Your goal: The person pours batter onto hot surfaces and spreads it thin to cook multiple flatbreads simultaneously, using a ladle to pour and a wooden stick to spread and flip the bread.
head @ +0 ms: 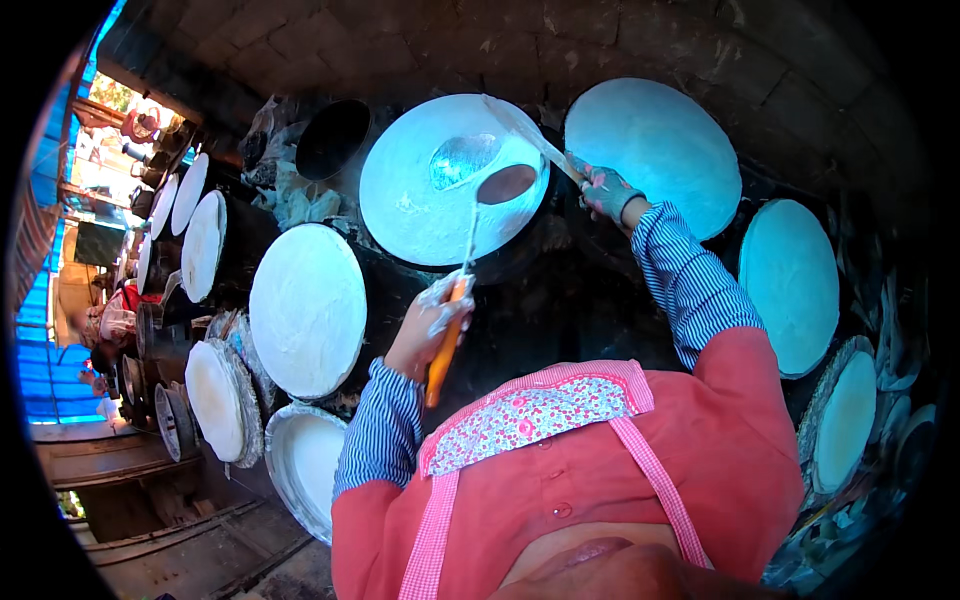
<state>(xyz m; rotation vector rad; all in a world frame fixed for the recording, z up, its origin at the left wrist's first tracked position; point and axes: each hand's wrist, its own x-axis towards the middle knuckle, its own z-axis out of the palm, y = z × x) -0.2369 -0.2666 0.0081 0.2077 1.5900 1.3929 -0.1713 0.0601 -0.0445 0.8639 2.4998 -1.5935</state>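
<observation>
My left hand (431,326), smeared with white paste, grips the orange handle (445,360) of a long-shafted tool. Its thin, coated shaft (472,232) reaches up over a large round white surface (405,217). On that surface lie a shiny metallic oval (459,161) and a dull brown-grey oval (507,184); which of them belongs to the tool, I cannot tell. My right hand (606,191), in a stained grey glove, holds a flat wooden paddle (529,133). The paddle's white-coated blade lies across the upper right of the same round surface.
More white-topped rounds stand about: one (652,150) at upper right, one (307,311) at left and one (789,289) at right. A white-rimmed basin (304,465) sits by my left elbow. Behind runs a dark block wall (480,45). Crumpled plastic (300,196) lies beside a dark round opening (334,140).
</observation>
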